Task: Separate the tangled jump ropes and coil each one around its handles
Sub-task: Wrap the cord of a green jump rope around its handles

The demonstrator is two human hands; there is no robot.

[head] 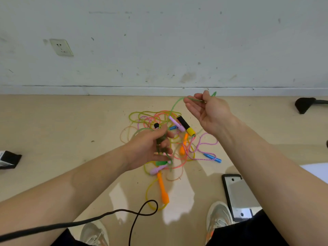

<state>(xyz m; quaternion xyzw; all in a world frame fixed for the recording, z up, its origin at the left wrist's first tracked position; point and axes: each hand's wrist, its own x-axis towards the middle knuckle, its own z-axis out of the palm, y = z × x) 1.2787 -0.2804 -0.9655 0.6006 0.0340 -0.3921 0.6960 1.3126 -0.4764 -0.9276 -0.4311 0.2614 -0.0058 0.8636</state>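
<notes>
While the heap of tangled jump ropes [170,139] lies on the tan floor [62,132] near the wall edge, just ahead of the person's pale sneakers [219,214], the work in hand looks like freeing the thin green plastic cord [174,103] from the rest. The left hand [150,148] is clenched around a dark green handle [160,141] over the middle of the heap. The right hand [207,110] is raised nearer the wall, palm up and fingers loosely curled, with the green cord pinched at its fingertips [190,102]; from there the cord drops back into the tangle.

To do this step well, the person would likely feed the cord hand over hand rather than yank, since a hard pull would probably tighten loops around the black-and-yellow handle [186,126] and the lilac handle [175,123] lying across it. Keeping the left hand's grip steady gives one fixed end to trace from. The orange handle [163,189], nearer the sneakers, and the blue handle [212,157], towards the right side, lie at the heap's fringe and seem less likely to snag.
</notes>
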